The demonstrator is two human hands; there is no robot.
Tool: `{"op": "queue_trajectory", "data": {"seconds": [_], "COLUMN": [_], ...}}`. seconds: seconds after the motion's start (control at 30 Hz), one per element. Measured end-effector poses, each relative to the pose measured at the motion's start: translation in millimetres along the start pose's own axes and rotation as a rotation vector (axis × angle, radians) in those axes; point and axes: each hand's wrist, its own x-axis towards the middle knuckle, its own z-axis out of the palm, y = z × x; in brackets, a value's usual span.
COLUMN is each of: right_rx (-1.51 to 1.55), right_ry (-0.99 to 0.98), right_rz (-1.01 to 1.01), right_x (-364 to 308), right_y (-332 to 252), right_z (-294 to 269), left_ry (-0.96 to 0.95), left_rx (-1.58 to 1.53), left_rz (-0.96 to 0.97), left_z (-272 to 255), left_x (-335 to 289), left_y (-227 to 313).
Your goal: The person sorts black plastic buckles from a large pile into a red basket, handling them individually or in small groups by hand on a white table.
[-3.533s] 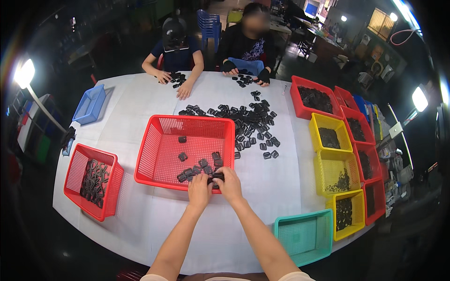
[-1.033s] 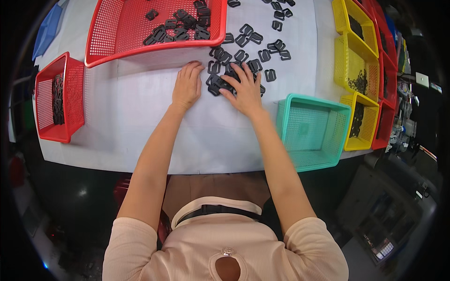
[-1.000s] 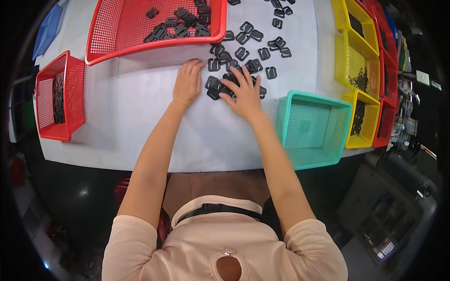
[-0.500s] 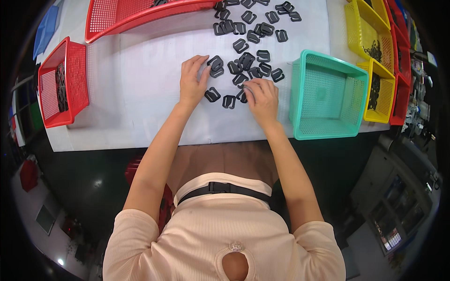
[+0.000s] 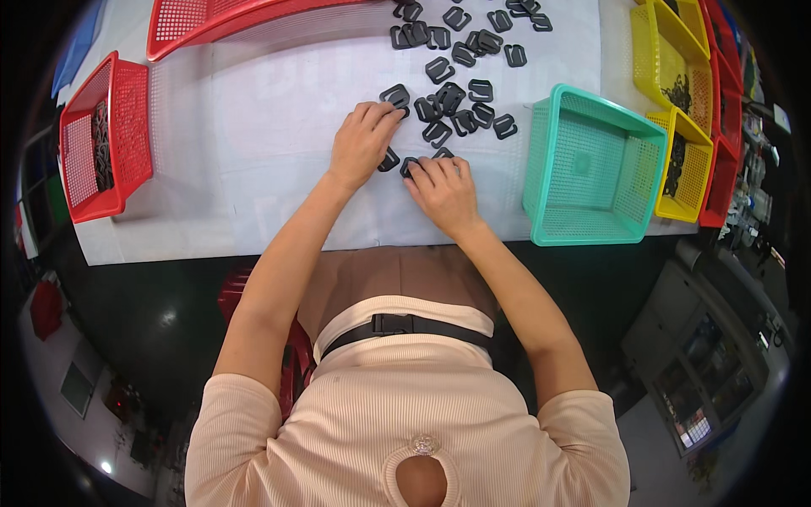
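Note:
Both my hands lie flat on the white table [image 5: 253, 169] near its front edge. My left hand [image 5: 361, 144] covers small black plastic buckles, its fingertips touching one black buckle [image 5: 394, 95]. My right hand [image 5: 443, 190] rests palm down on other buckles, with one buckle [image 5: 410, 164] peeking out by its fingers. A loose pile of black buckles [image 5: 456, 93] spreads just beyond both hands. Neither hand visibly grips a piece.
An empty teal basket [image 5: 591, 169] stands right of my right hand. Yellow baskets [image 5: 676, 84] and red baskets [image 5: 726, 101] with dark parts line the right side. A red basket [image 5: 106, 135] with black parts sits left; a large red basket [image 5: 220, 21] lies beyond.
The view has tilted down toward my body and the table has slid up. My hands have dragged buckles from the big red basket toward the table's front edge.

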Motion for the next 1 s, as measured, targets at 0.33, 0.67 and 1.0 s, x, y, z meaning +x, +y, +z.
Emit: {"op": "queue_trajectory", "data": {"seconds": [0.33, 0.67, 1.0], "right_rx": [0.2, 0.086, 0.325], "right_ry": [0.035, -0.051, -0.139], "right_rz": [0.387, 0.426, 0.554], "right_x": [20.0, 26.1, 28.6], "right_y": [0.6, 31.2, 27.8], "right_z": [-7.7, -10.7, -9.7], "left_ry": [-0.092, -0.024, 0.017], "left_rx": [-0.096, 0.13, -0.039], "left_rz": [-0.258, -0.33, -0.236], "left_z": [-21.4, -22.4, -21.6], "left_x": [-4.1, -2.6, -20.1], "left_y": [9.0, -10.5, 7.6]}}
